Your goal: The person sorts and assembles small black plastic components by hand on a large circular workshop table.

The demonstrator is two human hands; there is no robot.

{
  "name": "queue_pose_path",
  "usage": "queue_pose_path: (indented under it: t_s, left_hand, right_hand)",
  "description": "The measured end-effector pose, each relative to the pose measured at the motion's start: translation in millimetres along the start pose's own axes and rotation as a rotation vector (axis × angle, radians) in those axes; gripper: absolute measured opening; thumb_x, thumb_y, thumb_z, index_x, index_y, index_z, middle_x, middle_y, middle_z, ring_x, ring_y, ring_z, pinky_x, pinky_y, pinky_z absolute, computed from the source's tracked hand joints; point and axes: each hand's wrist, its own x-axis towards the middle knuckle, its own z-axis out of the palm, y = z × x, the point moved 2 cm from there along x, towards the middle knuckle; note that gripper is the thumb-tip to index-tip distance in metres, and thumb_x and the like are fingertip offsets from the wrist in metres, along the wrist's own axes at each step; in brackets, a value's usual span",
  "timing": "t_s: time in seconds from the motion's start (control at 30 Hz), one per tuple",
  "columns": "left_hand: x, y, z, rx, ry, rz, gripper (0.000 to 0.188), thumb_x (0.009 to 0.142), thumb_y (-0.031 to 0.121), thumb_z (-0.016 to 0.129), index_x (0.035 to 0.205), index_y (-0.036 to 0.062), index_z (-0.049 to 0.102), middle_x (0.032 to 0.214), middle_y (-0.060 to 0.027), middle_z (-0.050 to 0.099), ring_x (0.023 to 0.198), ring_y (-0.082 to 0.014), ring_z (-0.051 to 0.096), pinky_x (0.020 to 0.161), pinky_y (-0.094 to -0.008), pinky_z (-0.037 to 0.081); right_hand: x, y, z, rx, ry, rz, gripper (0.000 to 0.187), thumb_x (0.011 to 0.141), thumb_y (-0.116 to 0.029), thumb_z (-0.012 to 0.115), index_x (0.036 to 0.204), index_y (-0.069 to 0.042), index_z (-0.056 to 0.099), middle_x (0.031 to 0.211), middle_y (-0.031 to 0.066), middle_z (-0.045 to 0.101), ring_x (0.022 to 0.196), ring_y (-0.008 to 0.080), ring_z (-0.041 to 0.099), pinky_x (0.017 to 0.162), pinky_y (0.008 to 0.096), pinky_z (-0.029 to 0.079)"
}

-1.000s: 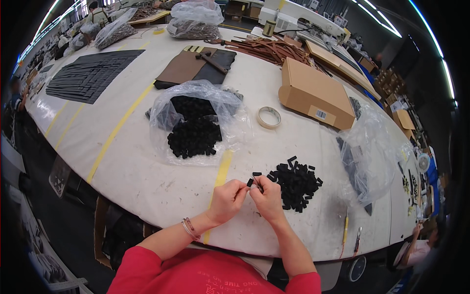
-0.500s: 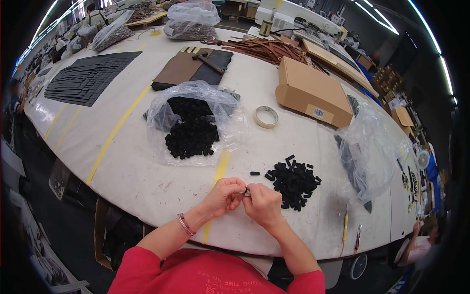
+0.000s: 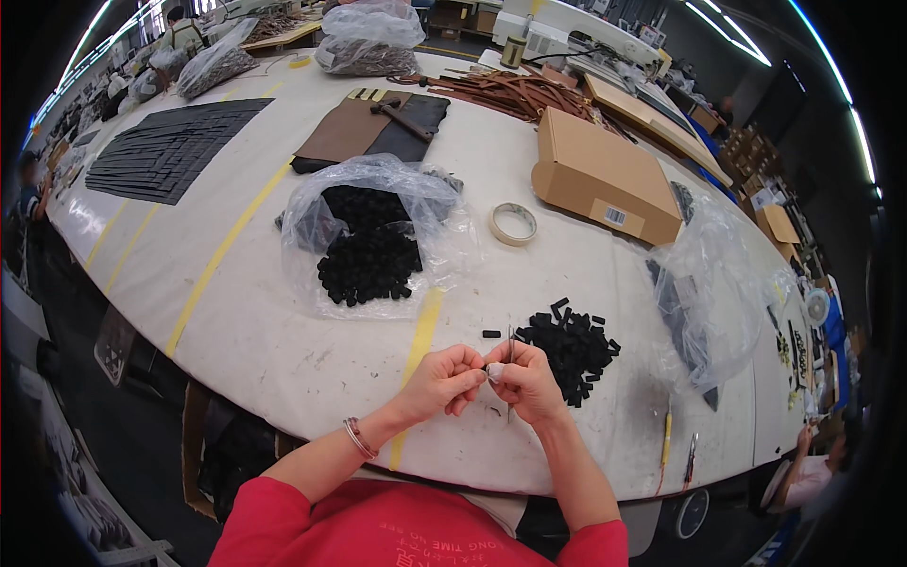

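Over the near middle of the table, my left hand (image 3: 440, 382) and my right hand (image 3: 531, 384) meet fingertip to fingertip. The left fingers pinch a tiny dark piece, mostly hidden where both hands touch it. A thin metal tool (image 3: 511, 342), its kind too small to make out, stands upright in my closed right hand. Something white wraps a right fingertip. Just beyond the right hand lies a pile of short black cylindrical pieces (image 3: 574, 354), with one loose black piece (image 3: 491, 334) to its left. Farther left, an opened clear plastic bag (image 3: 439, 222) spills similar black pieces (image 3: 368, 269).
A tape roll (image 3: 513, 225) and a cardboard box (image 3: 605, 175) are beyond the pile. To the right lie a plastic bag (image 3: 713, 293), a yellow-handled tool (image 3: 667, 437) and another slim tool (image 3: 692, 458). A hammer (image 3: 402, 120) rests on brown and black sheets; black strips (image 3: 175, 151) lie far left.
The metal tool has swung from lying between my fingertips to upright in my right hand. Both hands have shifted slightly right, and the left fingers have turned toward the right hand.
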Motion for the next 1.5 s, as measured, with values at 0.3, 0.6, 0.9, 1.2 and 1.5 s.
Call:
queue_pose_path:
  t_s: [0.3, 0.6, 0.9, 1.2, 1.5]
  left_hand:
    - [-1, -4, -2, -0.002, -0.061, -0.060, 0.005, 0.080, 0.004, 0.051, 0.083, 0.0011, 0.049, 0.058, -0.0035, 0.053, 0.040, -0.0070, 0.048, 0.035, -0.0181, 0.036]
    - [-1, -8, 1, 0.681, 0.199, 0.350, 0.006, 0.076, 0.003, 0.054, 0.079, 0.0008, 0.049, 0.058, -0.0009, 0.052, 0.044, -0.0039, 0.047, 0.040, -0.0189, 0.036]
    - [6, -9, -9, 0.237, 0.288, 0.230, 0.004, 0.075, 0.001, 0.051, 0.079, 0.0019, 0.050, 0.060, -0.0051, 0.055, 0.047, -0.0094, 0.052, 0.040, -0.0198, 0.038]
    - [9, -5, -13, -0.380, 0.155, -0.086, 0.007, 0.075, 0.001, 0.047, 0.081, 0.0014, 0.050, 0.064, -0.0066, 0.055, 0.039, -0.0061, 0.042, 0.034, -0.0180, 0.030]
    - [8, -6, -15, -0.456, 0.038, -0.198, 0.010, 0.074, 0.001, 0.042, 0.079, 0.0041, 0.049, 0.054, -0.0029, 0.047, 0.033, -0.0045, 0.028, 0.030, -0.0177, 0.023]
  right_hand:
    - [2, 8, -8, 0.175, -0.208, 0.189, 0.011, 0.065, -0.002, 0.059, 0.072, -0.002, 0.051, 0.060, 0.0009, 0.049, 0.043, 0.0045, 0.038, 0.035, 0.0163, 0.023]
    - [2, 10, 7, -0.450, 0.033, -0.212, 0.007, 0.064, -0.001, 0.053, 0.065, -0.003, 0.046, 0.054, 0.0008, 0.047, 0.043, 0.0063, 0.039, 0.039, 0.0196, 0.028]
    - [-1, 0, 20, -0.448, 0.027, -0.226, 0.009, 0.074, -0.001, 0.047, 0.083, -0.001, 0.045, 0.062, 0.0011, 0.048, 0.051, 0.0033, 0.036, 0.046, 0.0189, 0.030]
    - [-10, 1, 4, -0.511, -0.099, 0.069, 0.016, 0.084, -0.014, 0.040, 0.091, -0.003, 0.049, 0.064, 0.0010, 0.051, 0.048, 0.0032, 0.038, 0.043, 0.0174, 0.031]
    - [-7, -1, 1, -0.527, -0.091, 0.002, 0.012, 0.084, -0.012, 0.044, 0.088, -0.003, 0.050, 0.062, 0.0035, 0.055, 0.045, 0.0024, 0.038, 0.041, 0.0165, 0.030]
